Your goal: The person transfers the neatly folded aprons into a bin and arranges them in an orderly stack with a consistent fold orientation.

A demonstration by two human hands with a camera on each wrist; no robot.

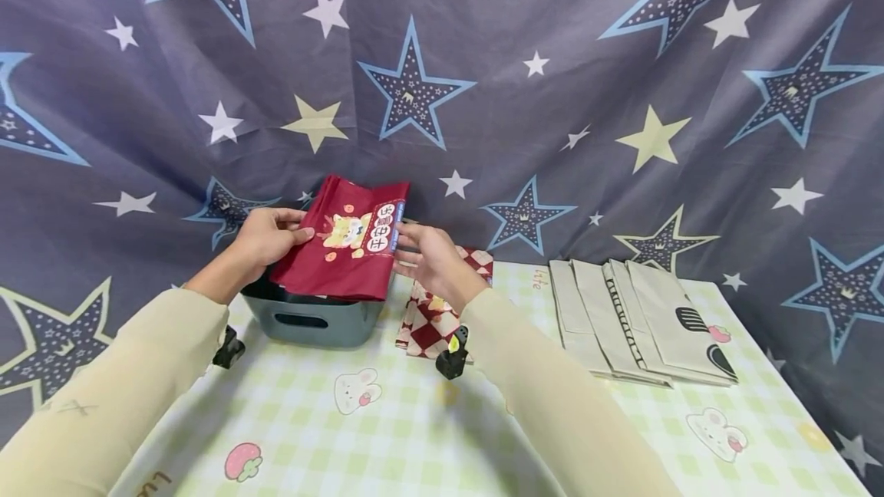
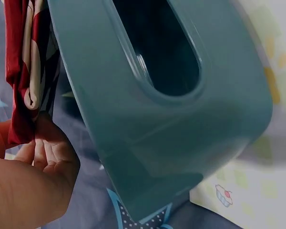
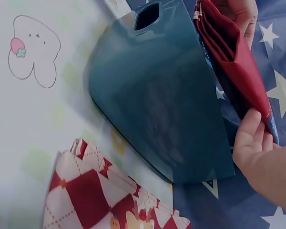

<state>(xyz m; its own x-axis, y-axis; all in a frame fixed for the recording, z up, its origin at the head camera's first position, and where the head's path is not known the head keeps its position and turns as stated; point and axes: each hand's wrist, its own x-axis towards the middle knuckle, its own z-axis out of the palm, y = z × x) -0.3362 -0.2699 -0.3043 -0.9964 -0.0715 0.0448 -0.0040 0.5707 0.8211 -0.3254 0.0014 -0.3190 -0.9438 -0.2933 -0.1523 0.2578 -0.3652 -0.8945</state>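
A folded dark red cloth [image 1: 345, 244] with a cartoon animal print and white round labels is tilted above a blue-grey plastic basket [image 1: 311, 324]. My left hand [image 1: 265, 240] pinches its left edge, thumb on the printed face and fingers beneath, as the left wrist view shows. At the right edge, beside a blue strip, my right hand [image 1: 438, 263] holds the cloth between thumb and fingers. Several folded layers show along the cloth's side in the right wrist view. Dark material is partly visible inside the basket; the cloth hides most of it.
Right of the basket lies a folded red-and-cream diamond-patterned cloth [image 1: 431, 320], partly behind my right hand. Farther right, several folded beige cloths [image 1: 635, 320] overlap in a row. A star-printed curtain [image 1: 525, 136] hangs behind the table [image 1: 331, 443], which has a green checked cover.
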